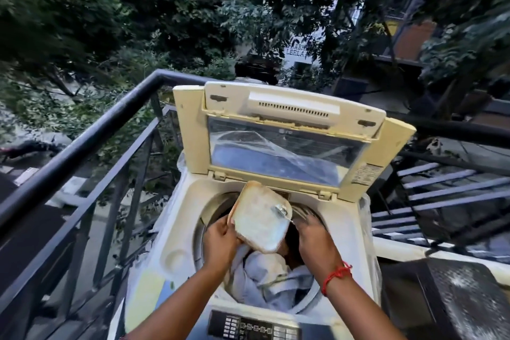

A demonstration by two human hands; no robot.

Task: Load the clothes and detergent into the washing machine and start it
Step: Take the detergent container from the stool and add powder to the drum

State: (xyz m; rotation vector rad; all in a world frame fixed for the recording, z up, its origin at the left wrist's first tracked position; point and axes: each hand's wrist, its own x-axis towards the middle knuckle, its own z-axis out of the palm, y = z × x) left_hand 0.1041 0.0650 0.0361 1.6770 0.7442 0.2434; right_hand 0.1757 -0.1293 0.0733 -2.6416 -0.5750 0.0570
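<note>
Nearest to us, the control panel [254, 327] of the washing machine [176, 218] sits at the bottom edge, not yet touched, so starting is a later step, we judge. Just beyond it, pale clothes [271, 274] already lie in the drum [212, 208]. Over them our left hand [220, 240] is closed on the near edge of a yellowed detergent container [258, 218], tilted with its open face toward us, probably so the powder can be reached. Our right hand [314, 234] is curled around the handle of a small metal spoon [281, 211] whose bowl rests at the far corner of the container; we think it scoops detergent. Behind, the lid [292, 130] stands up open, which keeps the drum free. Farther away run the black railing [82, 141] and trees [82, 8].
</note>
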